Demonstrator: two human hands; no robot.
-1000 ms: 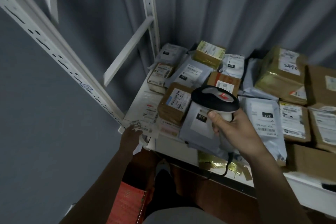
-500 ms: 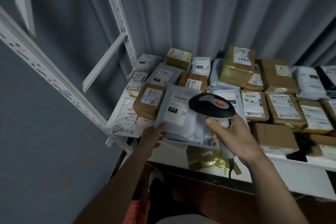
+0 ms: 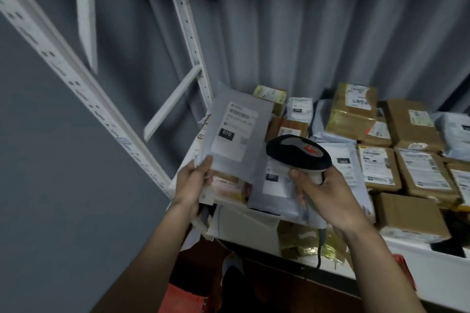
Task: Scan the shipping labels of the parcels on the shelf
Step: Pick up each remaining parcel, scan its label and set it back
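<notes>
A white metal shelf (image 3: 429, 256) is seen spanning the view beyond both hands, its deck crowded with parcels; a grey pleated curtain (image 3: 305, 40) is hung behind it. To the right of the right hand, brown cardboard boxes (image 3: 409, 124) are packed side by side with their labels facing up, and one plain brown box (image 3: 407, 211) is set at the front edge, just beside the right wrist. White poly bags (image 3: 343, 157) are laid between the boxes, beyond the scanner.

A grey poly mailer (image 3: 236, 134) is held tilted up off the pile above the left hand, with its white shipping label (image 3: 235, 132) turned toward the camera; the print is blurred, though a black patch with pale digits can be made out. The mailer's lower left corner is pinched by the left hand (image 3: 189, 185), thumb on the front and fingers curled behind. A second grey mailer (image 3: 274, 193) is left lying flat between the two hands, partly covered by the raised one.

A handheld barcode scanner (image 3: 298, 155), black-headed with a grey top panel and a red mark, is gripped by its pale handle in the right hand (image 3: 328, 201), the fingers wrapped round it. Its head is held just right of the raised mailer, and its cable (image 3: 321, 246) is seen hanging below the wrist.
</notes>
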